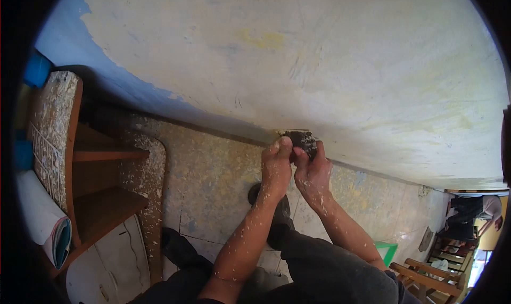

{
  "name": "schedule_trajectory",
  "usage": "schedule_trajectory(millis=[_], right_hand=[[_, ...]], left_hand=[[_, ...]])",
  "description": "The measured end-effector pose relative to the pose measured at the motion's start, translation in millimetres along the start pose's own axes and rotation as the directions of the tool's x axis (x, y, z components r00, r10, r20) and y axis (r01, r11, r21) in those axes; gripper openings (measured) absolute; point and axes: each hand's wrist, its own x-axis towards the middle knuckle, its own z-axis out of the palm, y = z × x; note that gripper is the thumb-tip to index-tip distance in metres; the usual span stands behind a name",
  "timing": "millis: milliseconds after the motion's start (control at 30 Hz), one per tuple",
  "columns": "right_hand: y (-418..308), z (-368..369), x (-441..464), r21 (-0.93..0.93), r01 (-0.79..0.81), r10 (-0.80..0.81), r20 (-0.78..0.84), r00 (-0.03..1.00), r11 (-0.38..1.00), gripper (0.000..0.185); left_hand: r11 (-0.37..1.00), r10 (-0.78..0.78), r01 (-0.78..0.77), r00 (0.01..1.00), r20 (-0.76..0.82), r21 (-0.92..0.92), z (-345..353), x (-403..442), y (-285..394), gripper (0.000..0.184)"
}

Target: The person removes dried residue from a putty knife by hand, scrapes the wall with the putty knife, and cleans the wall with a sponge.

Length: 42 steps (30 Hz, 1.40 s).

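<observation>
Both hands meet near the foot of a pale, patchy wall (319, 48). Between them is a small dark, crusted object (303, 140), its kind unclear, close to the wall's surface. My left hand (277, 163) has its fingers bent and pressed together at the object's left side. My right hand (313, 171) grips the object from the right and below, thumb and fingers closed on it. Pale flakes cling to both forearms. A thin light edge shows just above the object; whether it touches the wall cannot be made out.
A wooden shelf unit (109, 197) covered in flakes stands at left, with rolled papers (45, 219) and a blue item (36, 70). Flakes lie on the tiled floor (213, 171). At right are wooden furniture (428, 277), a green frame (387, 252) and a bending person (479, 211).
</observation>
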Motion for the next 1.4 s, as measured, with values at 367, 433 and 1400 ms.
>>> schedule_trajectory(millis=[367, 433, 1400], right_hand=[[-5.0, -3.3, -5.6, -0.016, -0.062, 0.062, 0.004, 0.998, 0.998, 0.019], [-5.7, -1.0, -9.7, 0.031, -0.094, 0.094, -0.021, 0.995, 0.995, 0.019], [21.4, 15.3, -15.5, -0.332, -0.003, 0.071, 0.192, 0.979, 0.943, 0.029]], left_hand=[[0.987, -0.124, 0.123, 0.992, 0.004, 0.103, -2.0, 3.3, -13.1, 0.036], [0.999, -0.038, 0.037, 0.999, 0.01, 0.025, -5.4, 7.8, -10.4, 0.037], [0.884, -0.335, 0.325, 0.942, 0.03, -0.337, -28.9, 19.6, -68.8, 0.031]])
